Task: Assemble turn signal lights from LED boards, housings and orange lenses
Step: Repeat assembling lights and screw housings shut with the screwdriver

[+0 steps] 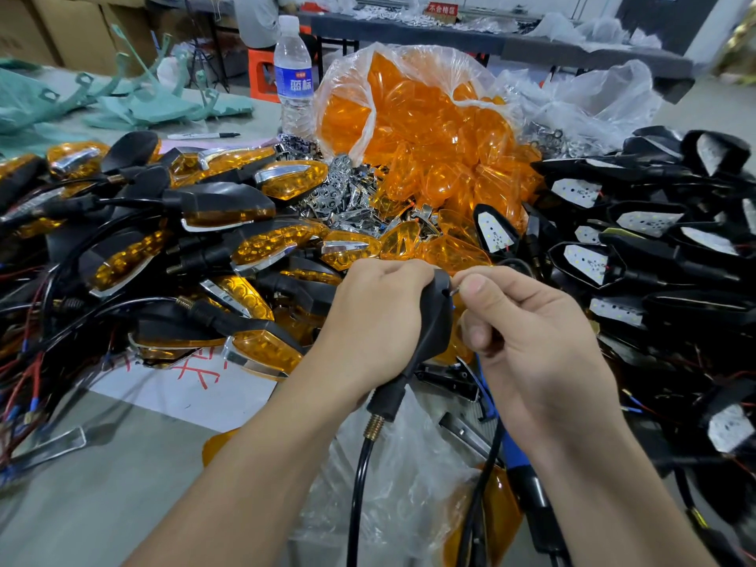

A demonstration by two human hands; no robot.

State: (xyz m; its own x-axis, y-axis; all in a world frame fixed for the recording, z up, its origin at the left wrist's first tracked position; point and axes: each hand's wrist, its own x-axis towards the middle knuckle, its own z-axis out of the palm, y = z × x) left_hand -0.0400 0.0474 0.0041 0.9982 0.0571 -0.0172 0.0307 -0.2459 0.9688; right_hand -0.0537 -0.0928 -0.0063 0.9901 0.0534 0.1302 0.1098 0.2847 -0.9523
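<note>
My left grip (376, 321) held the housing (435, 317), my right grip (532, 329) pinched a screw (453, 291) — tilted, it could have slipped away.

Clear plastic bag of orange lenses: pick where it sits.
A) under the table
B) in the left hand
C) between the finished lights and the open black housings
C: the clear plastic bag of orange lenses stands in the middle, finished orange-lensed lights piled on its left, open black housings with white LED boards on its right.
</note>
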